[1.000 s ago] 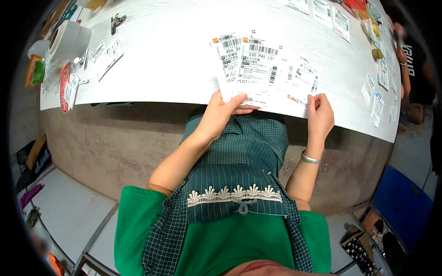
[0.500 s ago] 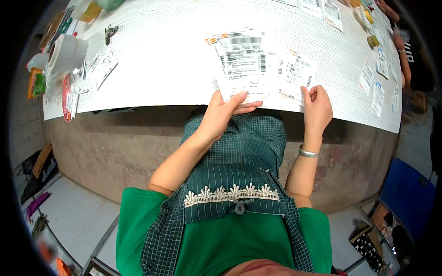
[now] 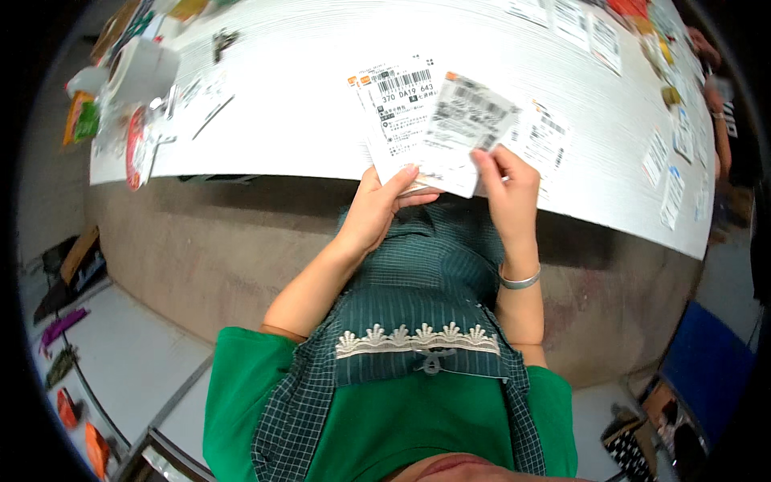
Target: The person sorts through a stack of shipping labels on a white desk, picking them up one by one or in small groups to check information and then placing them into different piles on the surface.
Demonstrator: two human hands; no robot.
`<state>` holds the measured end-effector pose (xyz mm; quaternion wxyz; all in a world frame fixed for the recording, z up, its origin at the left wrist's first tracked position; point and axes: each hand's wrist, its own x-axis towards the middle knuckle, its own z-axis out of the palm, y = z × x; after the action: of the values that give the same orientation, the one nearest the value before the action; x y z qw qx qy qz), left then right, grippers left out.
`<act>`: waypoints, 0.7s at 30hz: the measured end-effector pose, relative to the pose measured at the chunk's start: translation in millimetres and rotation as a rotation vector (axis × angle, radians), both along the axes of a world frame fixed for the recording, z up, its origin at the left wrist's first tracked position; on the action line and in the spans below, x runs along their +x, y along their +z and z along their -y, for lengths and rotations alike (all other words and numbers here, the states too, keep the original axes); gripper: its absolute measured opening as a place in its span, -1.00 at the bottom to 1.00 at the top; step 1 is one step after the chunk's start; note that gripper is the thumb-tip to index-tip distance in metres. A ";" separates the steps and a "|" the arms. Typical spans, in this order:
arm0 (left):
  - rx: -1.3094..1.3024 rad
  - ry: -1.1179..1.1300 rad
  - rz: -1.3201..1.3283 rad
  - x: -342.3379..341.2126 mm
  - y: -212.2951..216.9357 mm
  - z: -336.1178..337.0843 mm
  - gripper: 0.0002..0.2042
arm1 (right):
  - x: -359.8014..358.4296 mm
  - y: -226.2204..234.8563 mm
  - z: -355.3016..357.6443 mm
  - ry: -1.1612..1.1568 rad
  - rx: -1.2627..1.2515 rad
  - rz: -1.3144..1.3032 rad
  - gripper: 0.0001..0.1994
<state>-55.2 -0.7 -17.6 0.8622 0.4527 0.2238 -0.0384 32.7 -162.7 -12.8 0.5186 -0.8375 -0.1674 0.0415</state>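
My left hand (image 3: 376,207) is closed on a small stack of shipping labels (image 3: 392,108), its thumb on top near their lower edge. They are white slips with barcodes, dark print and orange corner marks, slightly fanned. Between the thumb and fingers of my right hand (image 3: 511,181) is a single shipping label (image 3: 467,120), blurred by motion, which overlaps the right side of the stack. Beyond my right hand, more printed labels (image 3: 542,136) lie on the white table (image 3: 297,120). Both hands are at the table's near edge.
At the left stand a white roll (image 3: 143,71) and a red-and-white package (image 3: 136,149), with a dark metal clip (image 3: 224,43) farther back. More labels (image 3: 570,22) lie at the far right, near a small yellowish jar (image 3: 670,95). Another person's arm (image 3: 720,132) shows at the right edge.
My right hand has moved left and now pulls a label across the stack. The stack's top label is a different one. The whole view has shifted and turned slightly.
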 end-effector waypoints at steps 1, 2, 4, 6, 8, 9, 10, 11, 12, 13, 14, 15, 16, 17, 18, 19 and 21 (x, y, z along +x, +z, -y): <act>0.027 0.014 0.009 -5.1 2.5 -10.0 -0.63 | 2.9 -1.6 -8.5 -0.077 0.065 -0.046 -0.71; 0.056 0.033 0.016 -11.8 5.9 -20.2 -0.63 | 8.2 -4.0 -16.2 -0.125 0.110 -0.126 -0.71; 0.111 0.074 0.007 -20.6 10.4 -31.8 -0.65 | 18.9 -9.2 -32.7 -0.098 -0.075 -0.025 -0.73; 0.143 0.118 -0.027 -26.1 13.2 -36.8 -0.68 | 26.9 -18.7 -48.0 0.017 -0.366 0.220 -0.76; 0.161 0.204 -0.010 -29.9 5.6 -40.4 -0.69 | 29.2 -20.1 -56.7 0.057 -0.517 0.401 -0.78; 0.164 0.247 -0.002 -30.8 1.6 -42.1 -0.69 | 28.9 -17.0 -58.4 0.041 -0.526 0.457 -0.78; 0.170 0.260 -0.013 -31.3 -0.5 -44.6 -0.69 | 28.3 -13.2 -59.7 0.025 -0.533 0.512 -0.78; 0.165 0.257 -0.023 -30.4 -1.5 -46.0 -0.68 | 24.4 -5.9 -58.5 0.045 -0.526 0.405 -0.77; 0.164 0.258 -0.032 -30.3 -2.5 -47.9 -0.67 | 15.9 1.4 -61.7 0.101 -0.383 0.258 -0.76; 0.179 0.254 -0.040 -30.9 -4.1 -49.2 -0.68 | 4.5 8.6 -68.0 0.153 -0.240 0.110 -0.76; 0.202 0.248 -0.049 -32.2 -4.7 -51.7 -0.68 | -3.8 12.9 -76.0 0.202 -0.090 -0.040 -0.75; 0.224 0.244 -0.058 -33.7 -4.9 -54.2 -0.68 | -8.8 10.0 -82.0 0.261 -0.218 0.055 -0.74; 0.122 0.278 -0.043 -35.2 -3.1 -56.6 -0.69 | -10.0 9.0 -87.6 0.283 -0.235 0.065 -0.72; 0.041 0.328 -0.028 -36.7 1.2 -56.7 -0.69 | -5.4 7.2 -90.3 0.260 -0.222 0.022 -0.72; -0.041 0.378 -0.011 -38.7 4.0 -57.0 -0.69 | 0.2 5.0 -93.2 0.240 -0.211 -0.021 -0.73; 0.004 0.397 -0.011 -41.4 4.8 -57.8 -0.69 | 6.0 2.0 -97.7 0.221 -0.266 0.072 -0.73; 0.090 0.425 -0.024 -50.4 6.5 -68.0 -0.69 | 10.9 -3.2 -113.2 0.172 -0.373 0.250 -0.74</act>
<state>-105.6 67.3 -11.1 0.8272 0.4328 0.3259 0.1488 43.6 -49.6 -15.9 0.3248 -0.9000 -0.2905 0.0118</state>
